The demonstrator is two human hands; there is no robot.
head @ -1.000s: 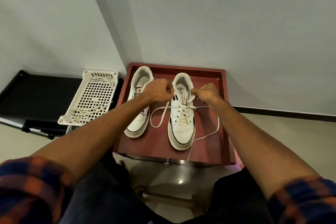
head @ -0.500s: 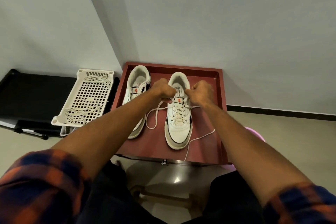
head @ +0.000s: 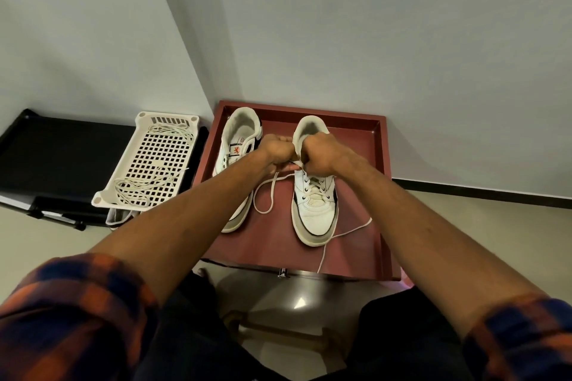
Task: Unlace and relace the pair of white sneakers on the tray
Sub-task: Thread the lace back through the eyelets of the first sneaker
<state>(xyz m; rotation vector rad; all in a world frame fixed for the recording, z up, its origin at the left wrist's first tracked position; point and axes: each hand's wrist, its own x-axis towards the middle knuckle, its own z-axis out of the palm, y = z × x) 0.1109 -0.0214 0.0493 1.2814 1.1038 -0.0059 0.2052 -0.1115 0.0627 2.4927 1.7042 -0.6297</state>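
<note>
Two white sneakers on maroon tray (head: 382,195): left sneaker (head: 236,164), unlaced; right sneaker (head: 314,207), half-laced. Left hand (head: 276,150) and right hand (head: 320,156), fingers clenched, pinch shoelace (head: 266,195) at upper eyelets. White basket (head: 148,161) left, holding laces.

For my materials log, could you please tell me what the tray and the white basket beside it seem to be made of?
The tray looks like wood or board with a matte reddish-brown coat: flat, straight walls and square corners, though plastic is possible. The white basket seems to be moulded plastic: an even grid of square holes with rounded corners.
</note>
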